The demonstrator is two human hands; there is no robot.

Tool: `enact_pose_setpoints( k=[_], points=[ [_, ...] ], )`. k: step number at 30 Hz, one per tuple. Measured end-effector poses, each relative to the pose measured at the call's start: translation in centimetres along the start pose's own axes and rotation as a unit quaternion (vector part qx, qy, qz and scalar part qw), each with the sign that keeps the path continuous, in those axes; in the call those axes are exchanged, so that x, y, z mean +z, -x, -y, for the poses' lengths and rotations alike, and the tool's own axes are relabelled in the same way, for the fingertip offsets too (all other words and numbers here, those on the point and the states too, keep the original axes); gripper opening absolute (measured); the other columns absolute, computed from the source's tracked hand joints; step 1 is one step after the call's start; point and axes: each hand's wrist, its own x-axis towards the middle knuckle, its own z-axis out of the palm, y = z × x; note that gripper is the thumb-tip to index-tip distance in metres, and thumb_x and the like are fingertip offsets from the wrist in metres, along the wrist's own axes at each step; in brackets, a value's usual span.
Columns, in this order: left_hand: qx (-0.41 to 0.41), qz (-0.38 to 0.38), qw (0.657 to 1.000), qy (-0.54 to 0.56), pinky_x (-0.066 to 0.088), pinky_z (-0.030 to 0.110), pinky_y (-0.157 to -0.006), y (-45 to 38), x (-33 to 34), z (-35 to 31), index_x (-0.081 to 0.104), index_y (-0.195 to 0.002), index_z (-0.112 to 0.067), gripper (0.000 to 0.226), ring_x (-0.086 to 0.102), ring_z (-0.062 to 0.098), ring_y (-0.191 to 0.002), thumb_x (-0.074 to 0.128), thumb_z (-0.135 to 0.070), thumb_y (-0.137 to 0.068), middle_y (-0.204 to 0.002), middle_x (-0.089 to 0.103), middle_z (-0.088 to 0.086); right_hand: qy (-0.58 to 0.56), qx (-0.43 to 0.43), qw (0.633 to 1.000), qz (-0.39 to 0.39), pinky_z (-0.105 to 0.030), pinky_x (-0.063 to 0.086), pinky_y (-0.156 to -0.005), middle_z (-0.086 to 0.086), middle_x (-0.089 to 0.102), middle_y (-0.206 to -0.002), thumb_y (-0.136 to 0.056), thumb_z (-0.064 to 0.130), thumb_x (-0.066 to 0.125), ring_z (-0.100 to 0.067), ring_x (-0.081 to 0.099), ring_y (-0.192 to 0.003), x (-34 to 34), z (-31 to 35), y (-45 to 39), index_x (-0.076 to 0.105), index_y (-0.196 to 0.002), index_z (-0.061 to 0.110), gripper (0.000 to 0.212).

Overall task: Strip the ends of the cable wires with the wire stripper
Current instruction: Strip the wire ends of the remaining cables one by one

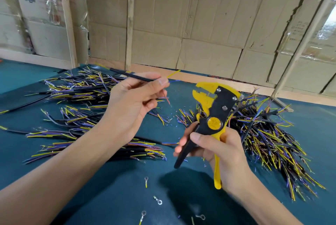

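My left hand (132, 101) pinches a black cable (127, 74) above the table. The cable's yellow wire (173, 73), a blue one and a reddish one fan out past my fingertips toward the right. My right hand (216, 149) grips the handles of a yellow and black wire stripper (213, 110), held upright with its yellow jaws at the top. The jaws sit a short way right of the wire ends, not touching them.
Heaps of black cables with coloured wire ends lie on the teal table (112, 193), one on the left (81, 97), one on the right (269, 133). Loose ring terminals (157, 200) and insulation bits lie near the front. A cardboard wall (181, 24) stands behind.
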Motion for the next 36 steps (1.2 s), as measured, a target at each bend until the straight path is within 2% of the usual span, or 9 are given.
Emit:
enact_pose_setpoints(
  k=[4, 9, 16, 20, 23, 27, 31, 34, 36],
  points=[
    [0.026, -0.009, 0.999, 0.046, 0.039, 0.019, -0.054, 0.3, 0.5, 0.3, 0.072, -0.083, -0.014, 0.013, 0.067, 0.019, -0.073, 0.076, -0.009, -0.072, -0.080, 0.072, 0.010, 0.053, -0.001, 0.999, 0.007, -0.079, 0.045, -0.078, -0.018, 0.070, -0.078, -0.076, 0.022, 0.071, -0.041, 0.071, -0.074, 0.1, -0.3, 0.3, 0.071, -0.085, 0.008, 0.016],
    [0.037, -0.014, 0.997, 0.064, 0.043, 0.020, -0.057, 1.0, 1.3, 1.2, 0.069, -0.088, -0.012, 0.015, 0.068, 0.018, -0.075, 0.075, -0.007, -0.075, -0.078, 0.072, 0.010, 0.037, 0.015, 0.999, 0.014, -0.072, 0.049, -0.082, -0.021, 0.069, -0.080, -0.076, 0.019, 0.072, -0.042, 0.071, -0.075, 0.5, -0.6, 0.5, 0.070, -0.086, 0.003, 0.019],
    [0.049, -0.040, 0.996, 0.057, 0.044, 0.023, -0.063, 1.7, 1.6, 2.3, 0.071, -0.087, -0.015, 0.020, 0.070, 0.020, -0.077, 0.081, -0.012, -0.070, -0.079, 0.073, 0.010, 0.023, 0.013, 1.000, 0.009, -0.077, 0.048, -0.079, -0.021, 0.068, -0.078, -0.074, 0.021, 0.071, -0.043, 0.071, -0.073, 0.4, -0.8, 0.4, 0.071, -0.084, 0.005, 0.019],
    [0.068, -0.037, 0.996, 0.039, 0.039, 0.027, -0.064, 1.7, 1.5, 2.8, 0.073, -0.085, -0.016, 0.018, 0.062, 0.029, -0.081, 0.083, -0.015, -0.069, -0.075, 0.073, 0.009, 0.027, 0.033, 0.999, -0.006, -0.055, 0.055, -0.053, -0.017, 0.060, -0.060, -0.064, 0.023, 0.069, -0.036, 0.061, -0.051, 0.9, -0.3, 0.3, 0.066, -0.065, 0.008, 0.015],
    [0.099, -0.033, 0.994, -0.021, 0.040, 0.020, -0.062, 2.0, 1.6, 3.0, 0.074, -0.084, -0.015, 0.021, 0.064, 0.021, -0.075, 0.085, -0.022, -0.068, -0.070, 0.072, 0.005, 0.048, 0.058, 0.994, -0.075, -0.035, 0.046, -0.040, -0.015, 0.047, -0.046, -0.053, 0.033, 0.067, -0.026, 0.044, -0.034, 1.0, 0.1, 0.5, 0.053, -0.049, 0.011, 0.027],
    [0.157, -0.067, 0.976, -0.132, 0.042, 0.011, -0.057, 1.4, 1.3, 2.6, 0.071, -0.086, -0.015, 0.014, 0.061, 0.004, -0.057, 0.082, -0.020, -0.079, -0.064, 0.071, 0.000, -0.108, 0.109, 0.988, -0.015, -0.049, 0.057, -0.057, -0.023, 0.057, -0.066, -0.065, 0.026, 0.073, -0.036, 0.060, -0.057, 1.3, 0.4, 0.2, 0.068, -0.070, 0.003, 0.024],
    [0.177, -0.055, 0.890, -0.417, 0.048, 0.013, -0.064, -2.9, 0.5, 0.3, 0.070, -0.091, -0.025, 0.016, 0.070, 0.002, -0.071, 0.082, -0.026, -0.080, -0.070, 0.073, -0.010, -0.192, 0.073, 0.978, -0.024, -0.068, 0.055, -0.079, -0.024, 0.061, -0.075, -0.080, 0.022, 0.068, -0.042, 0.066, -0.069, 1.4, -0.1, -0.1, 0.069, -0.079, 0.000, 0.022],
    [0.141, 0.087, 0.718, -0.676, 0.043, 0.022, -0.073, -7.1, 2.9, 0.5, 0.074, -0.094, -0.025, 0.013, 0.069, 0.017, -0.093, 0.077, -0.031, -0.084, -0.089, 0.073, -0.002, -0.150, -0.027, 0.987, -0.053, -0.076, 0.046, -0.083, -0.024, 0.063, -0.077, -0.081, 0.020, 0.069, -0.043, 0.067, -0.071, 1.0, -0.5, 0.3, 0.067, -0.085, -0.003, 0.023],
    [0.161, 0.177, 0.631, -0.739, 0.044, 0.028, -0.077, -8.6, 6.0, 1.9, 0.069, -0.096, -0.019, 0.009, 0.066, 0.027, -0.100, 0.070, -0.025, -0.089, -0.094, 0.069, 0.007, -0.147, -0.074, 0.985, -0.047, -0.076, 0.047, -0.082, -0.024, 0.064, -0.080, -0.085, 0.019, 0.066, -0.043, 0.067, -0.075, 0.8, -0.6, 0.6, 0.064, -0.090, -0.004, 0.024]
  ],
)
